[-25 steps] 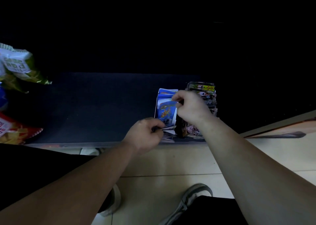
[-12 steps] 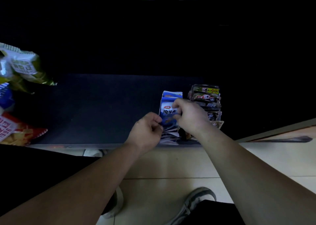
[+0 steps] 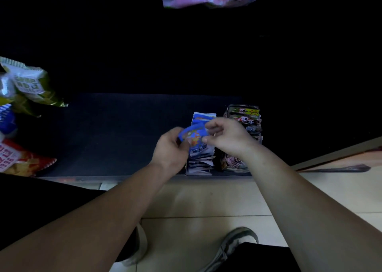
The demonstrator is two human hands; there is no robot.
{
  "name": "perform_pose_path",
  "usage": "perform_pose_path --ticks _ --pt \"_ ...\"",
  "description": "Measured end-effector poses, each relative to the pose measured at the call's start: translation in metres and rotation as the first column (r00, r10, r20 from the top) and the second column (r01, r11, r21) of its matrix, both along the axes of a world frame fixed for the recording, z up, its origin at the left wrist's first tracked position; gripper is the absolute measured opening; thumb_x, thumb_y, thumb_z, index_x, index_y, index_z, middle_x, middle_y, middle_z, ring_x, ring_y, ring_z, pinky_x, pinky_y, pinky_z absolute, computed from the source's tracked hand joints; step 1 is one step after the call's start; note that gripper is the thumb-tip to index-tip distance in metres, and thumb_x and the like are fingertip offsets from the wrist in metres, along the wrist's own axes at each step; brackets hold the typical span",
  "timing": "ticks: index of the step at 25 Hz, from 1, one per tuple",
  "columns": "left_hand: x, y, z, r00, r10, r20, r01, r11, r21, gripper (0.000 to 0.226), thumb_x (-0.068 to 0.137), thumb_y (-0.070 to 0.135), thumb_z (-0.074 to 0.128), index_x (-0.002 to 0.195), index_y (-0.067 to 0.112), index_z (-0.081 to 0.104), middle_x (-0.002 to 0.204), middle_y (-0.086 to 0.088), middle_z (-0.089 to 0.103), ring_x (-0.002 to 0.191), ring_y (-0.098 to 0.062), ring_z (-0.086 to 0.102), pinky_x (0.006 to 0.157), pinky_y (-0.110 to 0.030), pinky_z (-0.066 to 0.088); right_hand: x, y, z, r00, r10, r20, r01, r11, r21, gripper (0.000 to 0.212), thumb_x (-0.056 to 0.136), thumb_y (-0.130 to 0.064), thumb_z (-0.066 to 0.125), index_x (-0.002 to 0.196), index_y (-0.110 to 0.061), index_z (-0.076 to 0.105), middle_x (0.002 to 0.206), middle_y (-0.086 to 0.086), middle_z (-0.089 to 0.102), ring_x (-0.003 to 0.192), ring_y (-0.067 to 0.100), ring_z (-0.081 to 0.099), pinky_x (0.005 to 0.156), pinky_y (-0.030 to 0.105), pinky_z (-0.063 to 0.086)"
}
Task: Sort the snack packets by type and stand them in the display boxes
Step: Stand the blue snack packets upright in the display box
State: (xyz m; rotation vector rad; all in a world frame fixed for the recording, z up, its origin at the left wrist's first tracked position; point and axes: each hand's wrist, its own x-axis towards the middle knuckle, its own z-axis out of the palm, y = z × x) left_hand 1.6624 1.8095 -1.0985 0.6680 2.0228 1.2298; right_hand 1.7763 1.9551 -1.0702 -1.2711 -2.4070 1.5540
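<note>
Pale tiled floor (image 3: 196, 199) below a dark shelf (image 3: 124, 137), a grey shoe (image 3: 237, 243) near the bottom edge.

**Held packet.** A small glossy blue snack packet (image 3: 194, 136) with an orange-and-white print is bowed into an arc. The left hand (image 3: 170, 147) and right hand (image 3: 225, 136) pinch it directly above the white card display box (image 3: 194, 172).

**White box.** It sits at the front edge of the dark bench (image 3: 115, 131), filled with a row of matching blue-and-white packets (image 3: 203, 117) standing on edge.

**Second box.** Just right of the white box, a dark printed display box (image 3: 233, 163) holds upright dark packets with red, yellow and green tops (image 3: 246, 116).
</note>
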Motion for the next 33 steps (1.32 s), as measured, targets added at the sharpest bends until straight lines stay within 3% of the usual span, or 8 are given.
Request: perform_pose_path --ticks 3,7,10,16,20,23,27,33 --pt "-0.002 -0.001 0.009 0.93 0.239 0.279 -0.263 0.964 0.05 0.01 0.099 0.014 0.063 0.095 0.022 0.067 0.086 -0.001 0.077 0.081 -0.021 0.076 0.07 -0.036 0.061 0.01 0.002 -0.013 0.995 -0.057 0.088 0.053 0.998 0.038 0.016 0.085 -0.021 0.081 0.099 -0.023 0.075 0.096 -0.01 0.069 0.093 0.012 0.067 0.08 0.026 0.051" --pt "-0.004 0.004 0.012 0.819 0.319 0.476 -0.38 0.924 0.034 0.011 0.101 0.015 0.061 0.111 0.016 0.066 0.098 -0.005 0.078 0.083 -0.018 0.077 0.073 -0.032 0.062 0.01 0.0 0.0 0.971 -0.216 -0.099 0.209 0.975 -0.078 0.011 0.093 -0.021 0.074 0.086 -0.014 0.068 0.079 0.0 0.069 0.065 0.006 0.06 0.055 0.02 0.044" --pt "0.01 0.005 0.008 0.945 0.167 0.28 -0.164 0.986 -0.034 0.013 0.098 0.017 0.062 0.106 0.023 0.07 0.095 0.006 0.077 0.076 -0.002 0.069 0.072 -0.024 0.054 0.006 -0.003 0.023 0.891 -0.368 -0.268 0.326 0.927 -0.186 0.011 0.098 -0.023 0.067 0.09 -0.017 0.062 0.081 -0.002 0.07 0.064 0.003 0.06 0.055 0.023 0.049" --pt "0.02 -0.003 0.003 0.992 -0.022 0.124 0.044 0.983 -0.176 0.006 0.09 0.015 0.071 0.089 0.019 0.075 0.089 -0.004 0.076 0.073 -0.008 0.063 0.066 -0.014 0.048 0.011 0.012 0.036 0.96 -0.068 -0.271 0.177 0.898 0.402 0.012 0.095 -0.022 0.068 0.086 -0.025 0.061 0.081 -0.006 0.066 0.079 0.014 0.063 0.07 0.036 0.052" --pt "0.019 -0.007 0.004 0.99 -0.059 0.128 0.082 0.978 -0.19 0.004 0.091 0.017 0.072 0.091 0.019 0.075 0.089 -0.004 0.075 0.073 -0.013 0.064 0.069 -0.019 0.052 -0.001 -0.002 0.013 0.991 0.041 -0.125 -0.001 0.954 0.301 0.02 0.093 -0.013 0.068 0.081 -0.028 0.067 0.082 -0.013 0.073 0.08 -0.001 0.069 0.075 0.03 0.058" --pt "0.014 -0.008 0.004 0.998 -0.037 0.059 0.048 0.982 -0.183 0.009 0.086 0.018 0.075 0.092 0.022 0.069 0.089 -0.002 0.074 0.082 -0.018 0.07 0.076 -0.029 0.057 -0.004 -0.012 -0.022 0.987 0.143 0.067 -0.156 0.951 0.267 0.023 0.086 -0.007 0.069 0.087 -0.029 0.074 0.09 -0.009 0.075 0.087 0.011 0.072 0.083 0.035 0.06" --pt "0.008 -0.006 -0.001 0.986 -0.165 -0.023 0.16 0.978 -0.131 0.045 0.088 0.017 0.069 0.126 0.038 0.057 0.101 0.01 0.07 0.083 -0.004 0.069 0.08 -0.024 0.056 -0.007 -0.006 -0.027 0.992 -0.106 -0.075 0.106 0.994 -0.013 0.042 0.072 0.01 0.062 0.087 -0.028 0.072 0.098 -0.004 0.071 0.097 0.018 0.07 0.086 0.034 0.058" --pt "0.011 -0.004 -0.013 0.943 -0.291 -0.159 0.267 0.95 -0.16 0.031 0.099 0.026 0.055 0.127 0.034 0.065 0.115 0.012 0.071 0.106 -0.007 0.065 0.096 -0.032 0.054 -0.009 0.008 -0.015 0.992 -0.113 -0.06 0.126 0.938 0.324 0.033 0.084 0.0 0.062 0.102 -0.027 0.069 0.107 -0.008 0.065 0.095 0.017 0.063 0.082 0.037 0.057"
